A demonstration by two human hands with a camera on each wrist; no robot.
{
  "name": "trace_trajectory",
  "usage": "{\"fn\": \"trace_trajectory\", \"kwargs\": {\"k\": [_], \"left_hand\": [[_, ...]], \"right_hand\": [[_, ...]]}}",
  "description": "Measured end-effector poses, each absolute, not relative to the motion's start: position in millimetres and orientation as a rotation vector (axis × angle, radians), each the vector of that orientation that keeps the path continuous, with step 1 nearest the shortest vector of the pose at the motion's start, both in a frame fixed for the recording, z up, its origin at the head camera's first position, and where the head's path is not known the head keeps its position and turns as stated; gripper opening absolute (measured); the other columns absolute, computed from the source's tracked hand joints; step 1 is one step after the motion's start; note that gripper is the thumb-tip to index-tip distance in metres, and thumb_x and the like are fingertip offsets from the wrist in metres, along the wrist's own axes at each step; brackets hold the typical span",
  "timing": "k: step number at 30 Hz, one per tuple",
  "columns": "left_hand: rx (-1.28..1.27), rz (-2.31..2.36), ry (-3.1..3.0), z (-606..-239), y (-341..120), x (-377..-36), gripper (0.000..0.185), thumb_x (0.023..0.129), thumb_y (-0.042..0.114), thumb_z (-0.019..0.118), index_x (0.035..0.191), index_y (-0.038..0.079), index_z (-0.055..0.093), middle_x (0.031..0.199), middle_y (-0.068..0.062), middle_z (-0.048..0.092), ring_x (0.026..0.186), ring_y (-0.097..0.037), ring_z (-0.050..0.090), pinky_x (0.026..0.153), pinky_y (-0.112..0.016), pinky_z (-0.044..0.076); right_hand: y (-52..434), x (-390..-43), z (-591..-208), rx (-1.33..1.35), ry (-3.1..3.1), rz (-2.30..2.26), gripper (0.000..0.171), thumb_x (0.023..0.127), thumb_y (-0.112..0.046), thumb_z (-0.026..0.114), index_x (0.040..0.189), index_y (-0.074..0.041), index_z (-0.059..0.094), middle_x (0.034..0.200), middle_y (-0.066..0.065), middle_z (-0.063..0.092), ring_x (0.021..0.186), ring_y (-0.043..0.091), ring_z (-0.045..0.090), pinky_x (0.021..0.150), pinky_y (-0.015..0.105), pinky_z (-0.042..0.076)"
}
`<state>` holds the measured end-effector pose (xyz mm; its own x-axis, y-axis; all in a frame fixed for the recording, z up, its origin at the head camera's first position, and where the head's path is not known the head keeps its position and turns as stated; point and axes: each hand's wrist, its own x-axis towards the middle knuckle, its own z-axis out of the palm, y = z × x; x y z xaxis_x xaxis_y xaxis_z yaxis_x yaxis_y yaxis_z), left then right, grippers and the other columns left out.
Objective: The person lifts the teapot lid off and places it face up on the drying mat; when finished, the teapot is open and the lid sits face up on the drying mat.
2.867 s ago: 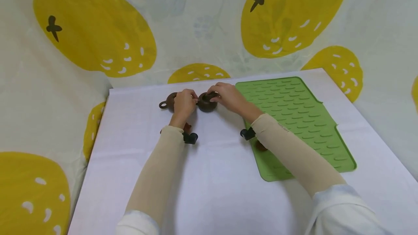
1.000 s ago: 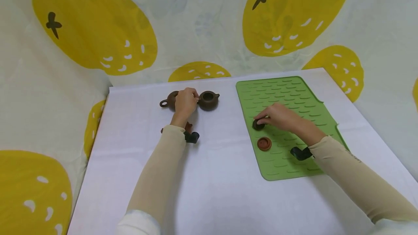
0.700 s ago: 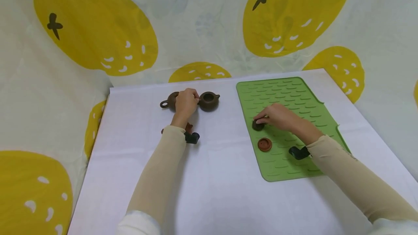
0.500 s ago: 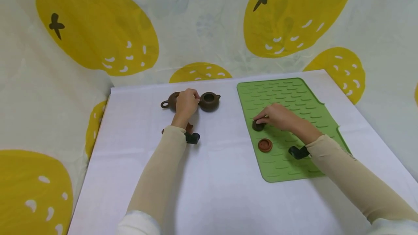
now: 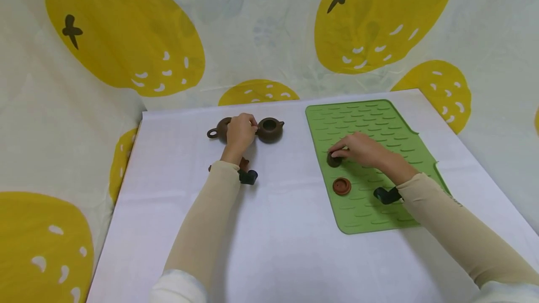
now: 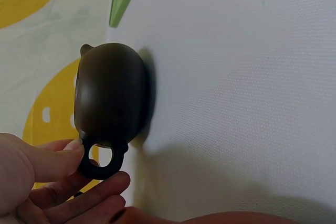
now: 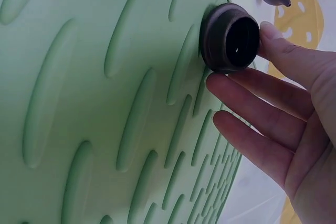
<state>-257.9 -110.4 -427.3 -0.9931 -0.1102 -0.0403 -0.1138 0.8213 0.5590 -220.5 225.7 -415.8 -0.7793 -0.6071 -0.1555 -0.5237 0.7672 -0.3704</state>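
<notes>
Counter (image 5: 278, 228), green drying mat (image 5: 379, 125): lidless dark teapot (image 5: 270, 130) held by its loop handle in left hand's (image 5: 238, 131) pinch, its dark lid (image 5: 334, 160) apparently just set upside-down on mat under right hand's (image 5: 358, 148) loosening fingertips, beside reddish lid (image 5: 341, 186); second teapot (image 5: 219, 131) pending.

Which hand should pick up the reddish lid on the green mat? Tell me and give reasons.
The right hand. It is already over the green mat, touching the dark lid just beyond the reddish lid. The left hand is across the table, pinching the handle of the dark teapot.
</notes>
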Motion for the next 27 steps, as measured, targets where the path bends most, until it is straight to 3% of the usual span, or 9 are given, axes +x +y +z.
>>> {"fn": "trace_trajectory", "kwargs": {"k": [19,23,27], "left_hand": [[-0.178,0.918,2.976,-427.7,-111.1,-258.3,0.01,0.098,0.015,0.067,0.092,0.01,0.073,0.106,-0.01,0.074,0.1,-0.032,0.067,0.089,-0.048,0.055],[-0.187,0.907,2.972,-427.2,-110.5,-258.4,0.01,0.099,0.016,0.067,0.093,0.01,0.073,0.106,-0.01,0.074,0.1,-0.031,0.066,0.089,-0.047,0.054],[-0.189,0.902,2.977,-427.2,-110.5,-258.9,0.01,0.098,0.016,0.067,0.093,0.01,0.073,0.106,-0.01,0.074,0.101,-0.032,0.066,0.089,-0.048,0.054]], "right_hand": [[229.2,-221.6,-417.1,-0.846,2.711,-0.42,0.033,0.094,-0.025,0.073,0.122,-0.009,0.075,0.118,0.013,0.077,0.105,0.03,0.074,0.082,0.044,0.058],[228.7,-222.0,-416.7,-0.845,2.712,-0.409,0.035,0.093,-0.026,0.075,0.123,-0.008,0.075,0.118,0.014,0.077,0.093,0.022,0.074,0.075,0.038,0.055],[227.8,-222.0,-415.5,-0.831,2.713,-0.403,0.036,0.092,-0.025,0.076,0.123,-0.008,0.074,0.118,0.015,0.077,0.072,0.01,0.061,0.069,0.031,0.047]]}}
